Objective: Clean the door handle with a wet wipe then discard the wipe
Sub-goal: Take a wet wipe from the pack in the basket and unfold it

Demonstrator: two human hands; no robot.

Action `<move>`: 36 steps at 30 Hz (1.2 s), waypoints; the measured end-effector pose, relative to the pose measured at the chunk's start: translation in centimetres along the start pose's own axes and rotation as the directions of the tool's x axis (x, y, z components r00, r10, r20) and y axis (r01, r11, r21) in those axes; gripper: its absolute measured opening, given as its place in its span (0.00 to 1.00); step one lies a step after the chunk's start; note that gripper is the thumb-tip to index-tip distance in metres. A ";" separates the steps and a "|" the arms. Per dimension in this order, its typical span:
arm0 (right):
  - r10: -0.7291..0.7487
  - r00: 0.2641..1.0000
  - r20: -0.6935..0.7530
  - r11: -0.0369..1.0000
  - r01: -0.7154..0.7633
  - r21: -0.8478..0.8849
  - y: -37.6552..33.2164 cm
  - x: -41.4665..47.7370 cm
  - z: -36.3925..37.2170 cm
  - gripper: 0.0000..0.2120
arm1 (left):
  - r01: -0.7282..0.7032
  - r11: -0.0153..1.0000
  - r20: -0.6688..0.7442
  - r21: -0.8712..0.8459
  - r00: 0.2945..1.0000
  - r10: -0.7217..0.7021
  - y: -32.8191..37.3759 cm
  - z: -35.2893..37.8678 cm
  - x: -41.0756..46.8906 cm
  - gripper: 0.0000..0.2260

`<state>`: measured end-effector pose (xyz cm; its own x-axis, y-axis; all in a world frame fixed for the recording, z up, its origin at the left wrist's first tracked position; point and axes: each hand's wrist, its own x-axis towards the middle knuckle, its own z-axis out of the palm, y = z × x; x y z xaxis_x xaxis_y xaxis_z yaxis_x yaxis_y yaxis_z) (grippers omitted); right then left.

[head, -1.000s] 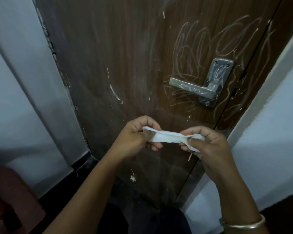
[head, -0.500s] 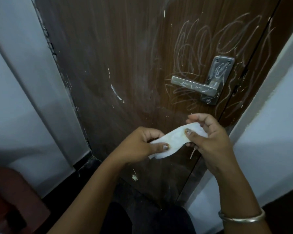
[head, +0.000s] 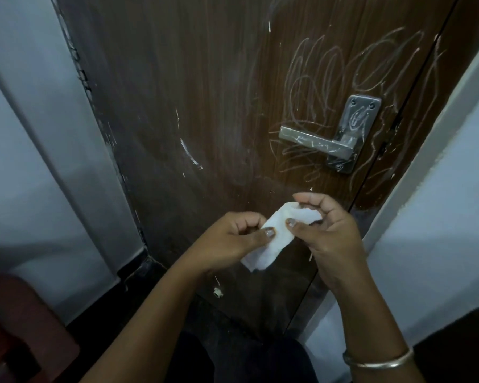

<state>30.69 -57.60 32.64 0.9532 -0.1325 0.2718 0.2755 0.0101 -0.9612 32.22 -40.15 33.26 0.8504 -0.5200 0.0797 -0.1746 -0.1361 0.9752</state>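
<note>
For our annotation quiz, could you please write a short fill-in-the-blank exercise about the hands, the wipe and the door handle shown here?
1. The wipe pinched between the left hand and the right hand is ____ in colour.
2. The lever of the door handle points toward the ____ side of the picture.
3. A metal bangle circles the person's ____ wrist.

Missing words: white; left; right

We look through one wide-angle camera worn on the head, facing forward and down at the door [head: 205,106] from close by. Our view centres below and left of the door handle [head: 315,143].
</note>
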 end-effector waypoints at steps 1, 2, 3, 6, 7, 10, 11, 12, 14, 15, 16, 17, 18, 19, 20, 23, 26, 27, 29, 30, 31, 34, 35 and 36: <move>-0.036 0.999 -0.016 0.999 0.036 -0.036 -0.1 -0.1 0.1 0.20 | -0.001 1.000 -0.039 0.028 0.999 0.002 -0.3 0.1 0.1 0.06; -0.086 0.996 -0.030 0.993 0.083 -0.090 -0.2 -0.2 0.2 0.21 | 0.004 0.999 -0.080 0.042 0.997 -0.001 -0.5 0.2 0.3 0.05; -0.158 0.987 -0.036 0.975 0.150 -0.167 -0.3 -0.3 0.3 0.21 | 0.007 0.999 -0.123 0.038 0.992 -0.002 -0.6 0.3 0.4 0.04; -0.438 0.898 0.046 0.788 0.408 -0.462 -0.5 -0.8 0.6 0.15 | 0.025 0.999 -0.177 -0.039 0.984 -0.031 -0.8 0.7 0.6 0.03; -0.511 0.854 0.098 0.693 0.476 -0.541 -0.5 -0.9 0.7 0.12 | 0.018 0.997 -0.157 -0.069 0.987 -0.028 -0.8 0.9 0.6 0.06; -0.603 0.755 0.256 0.460 0.591 -0.663 -0.3 -1.3 1.3 0.09 | -0.010 0.987 -0.104 -0.158 0.995 -0.007 -0.5 1.4 0.3 0.16; -0.589 0.757 0.281 0.456 0.599 -0.658 -0.3 -1.4 1.4 0.10 | -0.013 0.981 -0.114 -0.193 0.993 -0.009 -0.4 1.5 0.2 0.18; -0.565 0.771 0.294 0.485 0.598 -0.638 -0.3 -1.6 1.4 0.11 | -0.011 0.973 -0.128 -0.231 0.992 -0.019 -0.4 1.4 0.2 0.20; -0.470 0.841 0.267 0.649 0.534 -0.542 -0.6 -2.0 1.3 0.16 | -0.002 0.958 -0.136 -0.288 0.990 -0.039 -0.5 1.0 0.1 0.14; -0.393 0.888 0.239 0.767 0.460 -0.447 -0.8 -2.1 1.3 0.20 | 0.001 0.956 -0.133 -0.295 0.990 -0.042 -0.6 0.7 0.1 0.07; -0.322 0.923 0.211 0.866 0.377 -0.327 -1.0 -2.1 1.2 0.23 | 0.008 0.957 -0.134 -0.291 0.990 -0.049 -0.6 0.5 0.0 0.03; -0.275 0.944 0.185 0.927 0.311 -0.209 -1.1 -2.1 1.1 0.25 | 0.010 0.957 -0.136 -0.290 0.989 -0.052 -0.6 0.2 0.0 0.02; -0.241 0.957 0.159 0.957 0.261 -0.122 -1.1 -1.9 1.0 0.24 | 0.010 0.955 -0.135 -0.297 0.990 -0.053 -0.6 0.1 -0.1 0.03; -0.199 0.971 0.136 0.974 0.211 -0.083 -1.2 -1.7 0.9 0.21 | 0.007 0.953 -0.132 -0.303 0.990 -0.050 -0.6 0.0 0.0 0.04; -0.140 0.982 0.128 0.984 0.152 -0.094 -1.2 -1.5 0.9 0.18 | 0.001 0.952 -0.125 -0.307 0.991 -0.041 -0.5 0.1 0.0 0.04; 0.003 0.984 0.181 0.988 0.024 -0.151 -0.8 -1.3 1.4 0.13 | -0.032 0.963 -0.120 -0.267 0.993 0.000 -0.3 0.4 0.0 0.04; -0.008 0.992 0.125 0.999 0.014 -0.047 -0.4 -1.5 1.7 0.11 | -0.021 0.976 -0.177 -0.217 0.984 -0.018 -0.3 0.6 0.2 0.04; -0.038 0.994 0.101 0.996 0.045 -0.071 -0.4 -1.5 1.7 0.11 | 0.001 0.974 -0.192 -0.227 0.980 -0.045 -0.4 0.6 0.2 0.04; -0.204 0.977 0.060 0.939 0.213 -0.269 -0.2 -1.5 1.6 0.12 | 0.072 0.962 -0.189 -0.262 0.974 -0.124 -0.7 0.4 0.1 0.04; -0.333 0.941 0.068 0.855 0.331 -0.399 -0.1 -1.4 1.5 0.11 | 0.102 0.954 -0.172 -0.282 0.973 -0.155 -0.8 0.3 0.0 0.05; -0.453 0.886 0.102 0.743 0.438 -0.505 0.0 -1.4 1.6 0.10 | 0.116 0.943 -0.155 -0.311 0.973 -0.170 -0.8 0.2 -0.1 0.06; -0.562 0.798 0.219 0.575 0.567 -0.591 0.5 -1.7 1.9 0.09 | 0.096 0.913 -0.175 -0.396 0.969 -0.177 -0.9 0.2 -0.1 0.08; -0.556 0.794 0.245 0.577 0.581 -0.574 0.6 -1.8 2.0 0.09 | 0.086 0.902 -0.190 -0.423 0.965 -0.181 -0.9 0.2 0.0 0.07; -0.544 0.796 0.268 0.593 0.590 -0.548 0.6 -1.9 2.0 0.10 | 0.080 0.887 -0.200 -0.454 0.962 -0.189 -0.8 0.2 0.0 0.07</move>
<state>29.34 -55.35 31.63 0.6419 0.1543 0.7511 0.6572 -0.6154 -0.4352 32.25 -40.16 32.46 0.9497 -0.3059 -0.0662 0.1384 0.2207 0.9655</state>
